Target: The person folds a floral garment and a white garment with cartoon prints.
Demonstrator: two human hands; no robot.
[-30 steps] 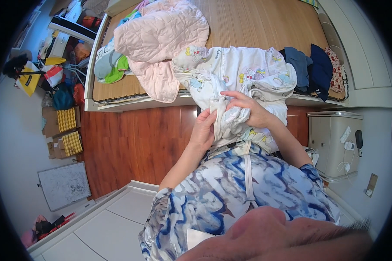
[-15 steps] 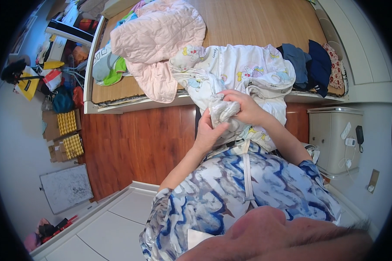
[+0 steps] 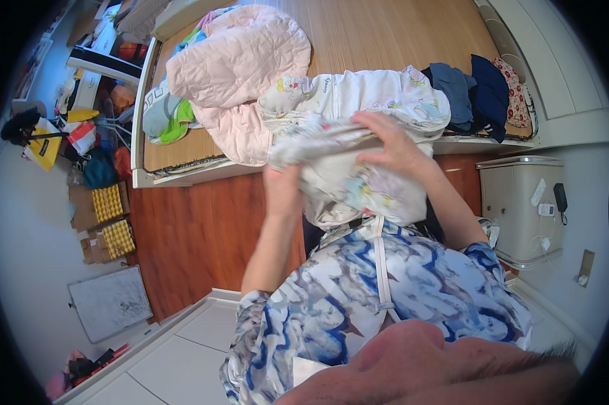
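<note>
A white cloth with cartoon prints (image 3: 358, 89) lies across the bed's near edge and hangs down to my lap; its exact kind I cannot tell. My left hand (image 3: 283, 192) is closed on the left end of a gathered fold of it, blurred by motion. On the fold's right side, my right hand (image 3: 397, 147) grips the cloth, fingers over the top and thumb lower down. Between my hands the fold is stretched sideways and smeared. Left of the cloth lies a pink quilted blanket (image 3: 240, 64).
Blue-grey folded clothing (image 3: 451, 94), a navy garment (image 3: 488, 94) and a red floral piece (image 3: 514, 91) lie at the bed's right end. A beige cabinet (image 3: 520, 202) stands at right. Cardboard boxes (image 3: 81, 206) and a whiteboard (image 3: 110, 304) are at left.
My hands have moved apart, the left one outward to the left. The cloth bunched between them is now spread into a wider fold.
</note>
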